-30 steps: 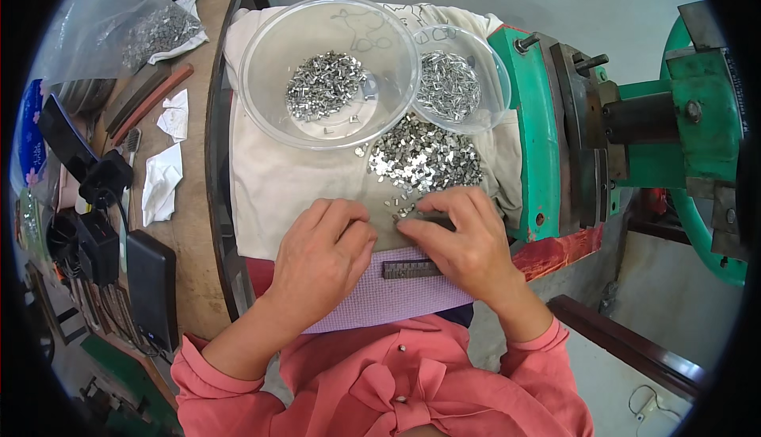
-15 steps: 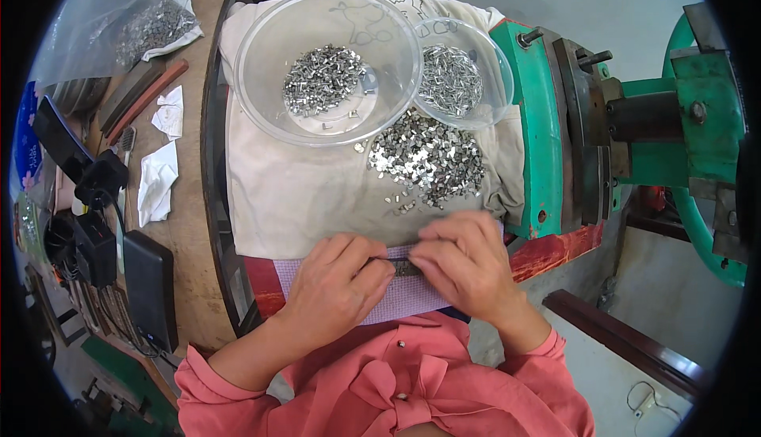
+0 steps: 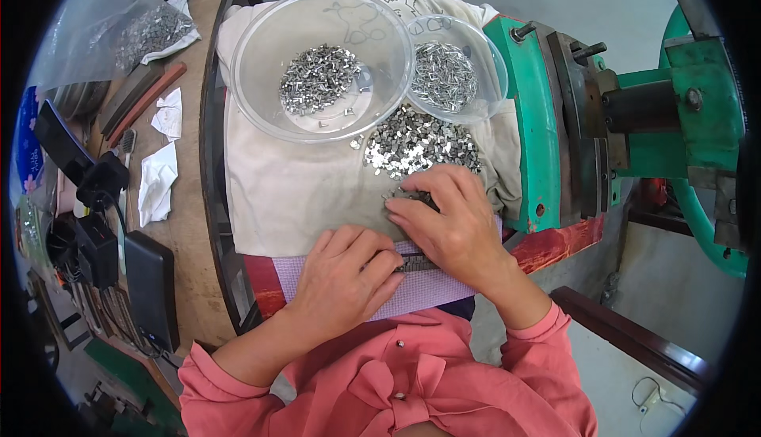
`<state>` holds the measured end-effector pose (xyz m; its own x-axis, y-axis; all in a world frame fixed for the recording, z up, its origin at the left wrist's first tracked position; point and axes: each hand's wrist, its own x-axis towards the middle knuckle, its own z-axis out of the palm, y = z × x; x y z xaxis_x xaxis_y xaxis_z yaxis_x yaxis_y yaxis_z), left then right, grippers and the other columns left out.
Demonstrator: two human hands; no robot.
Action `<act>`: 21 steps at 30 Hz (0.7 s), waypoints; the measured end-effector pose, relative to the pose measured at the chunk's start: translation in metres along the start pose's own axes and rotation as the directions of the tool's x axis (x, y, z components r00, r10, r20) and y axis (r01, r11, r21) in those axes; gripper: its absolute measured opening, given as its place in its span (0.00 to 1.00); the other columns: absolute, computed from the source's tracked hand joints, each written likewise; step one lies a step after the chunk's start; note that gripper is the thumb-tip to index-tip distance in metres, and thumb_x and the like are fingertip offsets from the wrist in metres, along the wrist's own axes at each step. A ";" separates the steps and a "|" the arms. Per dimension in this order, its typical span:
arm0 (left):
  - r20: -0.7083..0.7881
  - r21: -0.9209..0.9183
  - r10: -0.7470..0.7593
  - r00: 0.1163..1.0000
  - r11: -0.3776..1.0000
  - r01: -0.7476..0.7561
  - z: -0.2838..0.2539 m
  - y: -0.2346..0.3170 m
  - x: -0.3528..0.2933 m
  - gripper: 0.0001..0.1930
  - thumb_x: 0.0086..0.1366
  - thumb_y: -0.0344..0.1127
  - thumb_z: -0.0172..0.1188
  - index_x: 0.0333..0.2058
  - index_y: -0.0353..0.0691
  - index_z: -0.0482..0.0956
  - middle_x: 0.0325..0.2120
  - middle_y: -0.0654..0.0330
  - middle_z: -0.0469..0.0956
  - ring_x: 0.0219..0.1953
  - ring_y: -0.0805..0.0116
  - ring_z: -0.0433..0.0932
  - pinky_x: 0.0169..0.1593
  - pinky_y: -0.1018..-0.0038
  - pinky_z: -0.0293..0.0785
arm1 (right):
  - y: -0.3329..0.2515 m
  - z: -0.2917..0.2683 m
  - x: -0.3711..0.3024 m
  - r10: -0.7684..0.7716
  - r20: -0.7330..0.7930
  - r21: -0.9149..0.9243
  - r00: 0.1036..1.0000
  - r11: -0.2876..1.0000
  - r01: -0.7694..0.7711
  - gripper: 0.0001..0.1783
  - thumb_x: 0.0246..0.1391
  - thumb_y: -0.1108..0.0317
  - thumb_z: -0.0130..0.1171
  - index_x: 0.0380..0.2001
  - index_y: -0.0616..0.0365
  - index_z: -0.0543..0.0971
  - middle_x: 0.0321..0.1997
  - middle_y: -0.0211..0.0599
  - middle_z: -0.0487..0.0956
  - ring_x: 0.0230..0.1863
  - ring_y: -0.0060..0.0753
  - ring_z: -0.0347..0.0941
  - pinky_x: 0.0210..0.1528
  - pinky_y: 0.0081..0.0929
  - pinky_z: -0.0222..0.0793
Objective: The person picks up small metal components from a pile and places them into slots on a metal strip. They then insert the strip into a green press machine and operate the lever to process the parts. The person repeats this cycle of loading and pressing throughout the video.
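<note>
My left hand (image 3: 345, 278) rests on a purple cloth (image 3: 428, 288) at the near edge, fingers curled on a small dark bar (image 3: 414, 263) lined with metal pieces. My right hand (image 3: 448, 215) lies over the bar's far end, fingertips among small metal pieces at the edge of a loose heap (image 3: 416, 145) on the white cloth (image 3: 277, 191). A large clear bowl (image 3: 261, 96) holds several shiny metal pieces. A smaller clear bowl (image 3: 483, 64) beside it on the right holds more.
A green metal machine (image 3: 658, 120) stands to the right, touching the cloth. On the wooden bench at left lie a bag of metal parts (image 3: 135, 33), crumpled white paper (image 3: 157, 179), dark adapters with cables (image 3: 95, 223) and a black flat box (image 3: 151, 286).
Both hands slid toward me onto the purple cloth half a second ago; now my right hand has reached back out to the edge of the heap. My left hand stays on the bar.
</note>
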<state>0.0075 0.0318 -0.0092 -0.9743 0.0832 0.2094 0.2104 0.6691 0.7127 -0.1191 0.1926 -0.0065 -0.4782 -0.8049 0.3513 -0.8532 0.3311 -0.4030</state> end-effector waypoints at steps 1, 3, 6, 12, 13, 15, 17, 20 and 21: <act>-0.008 0.005 0.010 1.000 1.000 -0.010 0.002 -0.001 0.000 0.12 0.50 0.33 0.73 0.33 0.43 0.79 0.36 0.63 0.78 0.40 0.58 0.75 0.41 0.64 0.68 | 0.001 0.003 0.001 -0.020 0.014 -0.001 1.000 1.000 0.020 0.13 0.41 0.71 0.71 0.34 0.55 0.82 0.44 0.33 0.77 0.49 0.41 0.72 0.50 0.39 0.69; -0.024 0.008 0.018 1.000 1.000 -0.018 0.005 -0.002 -0.001 0.12 0.50 0.32 0.72 0.32 0.43 0.79 0.36 0.64 0.78 0.40 0.59 0.75 0.41 0.64 0.67 | -0.001 0.000 0.005 -0.034 0.032 0.014 0.999 0.999 0.033 0.12 0.40 0.72 0.70 0.32 0.55 0.81 0.45 0.33 0.77 0.50 0.42 0.72 0.51 0.39 0.69; -0.037 -0.005 0.024 0.999 1.000 -0.024 0.006 -0.005 -0.002 0.12 0.50 0.31 0.72 0.32 0.43 0.79 0.36 0.63 0.78 0.40 0.59 0.75 0.41 0.64 0.67 | -0.004 -0.004 0.001 -0.006 0.017 0.057 1.000 0.998 0.005 0.12 0.40 0.73 0.70 0.32 0.55 0.81 0.45 0.33 0.78 0.50 0.42 0.72 0.51 0.39 0.68; -0.006 -0.032 -0.027 1.000 0.999 0.027 0.004 -0.002 -0.002 0.14 0.51 0.33 0.72 0.36 0.42 0.79 0.36 0.63 0.78 0.40 0.58 0.74 0.42 0.63 0.67 | -0.025 -0.025 -0.034 0.141 -0.018 0.123 0.990 0.983 -0.138 0.14 0.39 0.75 0.72 0.33 0.54 0.83 0.43 0.31 0.79 0.47 0.41 0.73 0.50 0.38 0.68; 0.005 -0.023 -0.035 0.999 0.999 0.035 0.003 -0.001 -0.001 0.15 0.51 0.33 0.73 0.36 0.42 0.79 0.37 0.62 0.78 0.40 0.58 0.74 0.42 0.63 0.67 | -0.029 -0.025 -0.041 0.169 -0.018 0.126 0.985 0.978 -0.165 0.14 0.39 0.75 0.72 0.33 0.54 0.84 0.42 0.31 0.79 0.47 0.41 0.73 0.50 0.38 0.68; 0.027 0.004 -0.039 0.999 0.999 0.039 0.003 0.001 0.000 0.16 0.51 0.34 0.73 0.37 0.42 0.79 0.37 0.62 0.77 0.41 0.58 0.74 0.42 0.63 0.67 | -0.033 -0.018 -0.053 0.181 0.008 0.144 0.984 0.973 -0.180 0.14 0.39 0.74 0.73 0.33 0.54 0.85 0.42 0.30 0.79 0.46 0.41 0.73 0.49 0.37 0.68; 0.052 0.046 -0.028 0.998 0.999 0.026 0.002 0.002 0.000 0.16 0.50 0.35 0.73 0.37 0.42 0.79 0.38 0.61 0.77 0.41 0.58 0.74 0.42 0.63 0.67 | -0.033 -0.014 -0.057 0.196 0.019 0.180 0.980 0.964 -0.196 0.15 0.39 0.73 0.75 0.34 0.53 0.86 0.42 0.30 0.79 0.46 0.41 0.73 0.49 0.36 0.68; 0.051 0.041 -0.017 0.999 0.999 0.014 0.001 0.000 -0.001 0.16 0.50 0.35 0.73 0.38 0.42 0.79 0.38 0.61 0.77 0.41 0.57 0.74 0.42 0.62 0.68 | -0.026 -0.016 -0.048 0.215 -0.029 0.154 0.976 0.966 -0.208 0.14 0.39 0.73 0.75 0.34 0.53 0.86 0.42 0.30 0.79 0.46 0.41 0.73 0.48 0.37 0.68; 0.051 0.043 -0.023 0.998 0.999 0.021 0.000 0.000 -0.003 0.17 0.50 0.35 0.73 0.38 0.42 0.79 0.38 0.61 0.77 0.41 0.56 0.74 0.42 0.62 0.68 | -0.022 -0.015 -0.044 0.200 -0.053 0.132 0.978 0.972 -0.192 0.14 0.40 0.73 0.74 0.34 0.53 0.85 0.42 0.30 0.79 0.46 0.41 0.73 0.48 0.37 0.68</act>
<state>0.0100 0.0313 -0.0098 -0.9817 0.1049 0.1587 0.1862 0.7022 0.6872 -0.0828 0.2276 -0.0007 -0.6499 -0.6950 0.3077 -0.7104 0.4116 -0.5709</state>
